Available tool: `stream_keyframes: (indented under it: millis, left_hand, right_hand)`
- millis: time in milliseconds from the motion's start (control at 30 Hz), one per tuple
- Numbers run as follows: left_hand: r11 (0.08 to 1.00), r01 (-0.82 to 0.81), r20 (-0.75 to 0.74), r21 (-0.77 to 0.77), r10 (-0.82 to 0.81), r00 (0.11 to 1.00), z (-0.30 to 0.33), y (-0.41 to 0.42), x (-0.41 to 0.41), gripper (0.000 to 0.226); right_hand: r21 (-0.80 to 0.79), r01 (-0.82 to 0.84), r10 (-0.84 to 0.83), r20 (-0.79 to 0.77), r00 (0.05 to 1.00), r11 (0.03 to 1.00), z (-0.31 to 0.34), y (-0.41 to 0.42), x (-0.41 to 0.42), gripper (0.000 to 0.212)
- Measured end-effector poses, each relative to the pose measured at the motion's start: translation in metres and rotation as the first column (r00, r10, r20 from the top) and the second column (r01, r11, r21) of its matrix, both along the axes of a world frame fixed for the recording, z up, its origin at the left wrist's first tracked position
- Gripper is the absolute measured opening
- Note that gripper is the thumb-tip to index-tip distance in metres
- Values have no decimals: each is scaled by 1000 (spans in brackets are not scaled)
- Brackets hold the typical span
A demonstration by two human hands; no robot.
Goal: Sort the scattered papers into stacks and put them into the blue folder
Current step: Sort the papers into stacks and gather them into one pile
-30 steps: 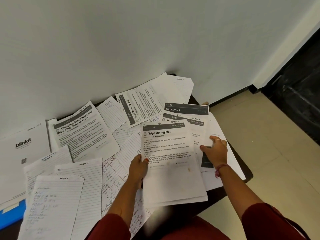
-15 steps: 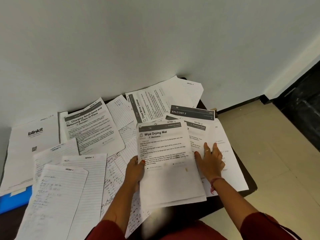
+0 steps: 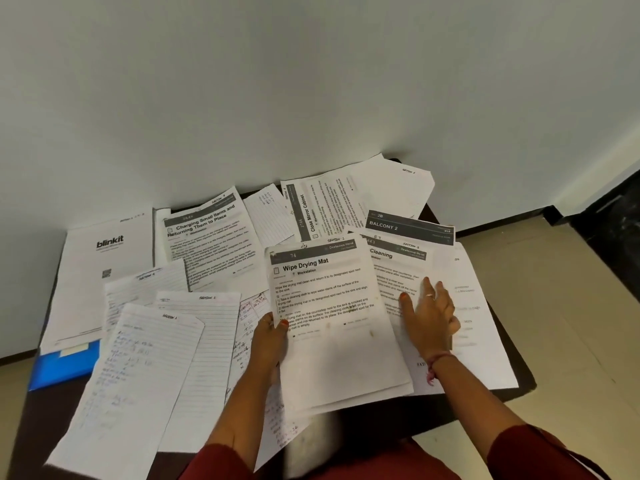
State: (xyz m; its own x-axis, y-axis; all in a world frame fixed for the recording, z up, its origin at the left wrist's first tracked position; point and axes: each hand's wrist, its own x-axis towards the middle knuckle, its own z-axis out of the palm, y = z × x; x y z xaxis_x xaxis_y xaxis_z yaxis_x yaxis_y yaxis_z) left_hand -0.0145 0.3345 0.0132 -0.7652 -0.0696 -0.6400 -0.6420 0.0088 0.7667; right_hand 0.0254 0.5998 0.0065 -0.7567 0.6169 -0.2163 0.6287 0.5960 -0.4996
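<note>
Dark table (image 3: 460,408) against white wall (image 3: 311,81), beige tiled floor (image 3: 571,341)

Left hand (image 3: 270,336) pinching, right hand (image 3: 431,311) flat.

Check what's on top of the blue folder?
The blinkit sheet lies over the far part of the blue folder, and a handwritten lined sheet covers its right edge. Only the near-left corner shows; anything inside it is hidden.

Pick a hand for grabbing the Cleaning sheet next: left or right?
Right. The right hand already lies flat on the white printed Cleaning sheet, while the left hand grips the white Wipe Drying Mat stack.
</note>
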Motion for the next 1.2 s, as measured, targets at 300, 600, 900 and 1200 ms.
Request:
stream_keyframes:
  millis: [300,600,900,1200]
  left_hand:
    - [999,-47,-7,-6,47,999,6,-63,15,23]
    - [999,-37,5,3,36,999,15,-140,44,25]
    - [996,-66,32,68,64,997,10,-186,52,25]
    - [994,-33,24,103,30,999,7,-204,56,29]
  right_hand:
    - [-667,-214,73,-233,970,714,30,-90,-14,51]
    - [-715,-163,85,-145,986,680,12,-172,-8,33]
    - [-730,-139,103,-93,990,669,9,-216,-5,26]
    - [-743,-182,168,-95,981,644,24,-244,-3,16]
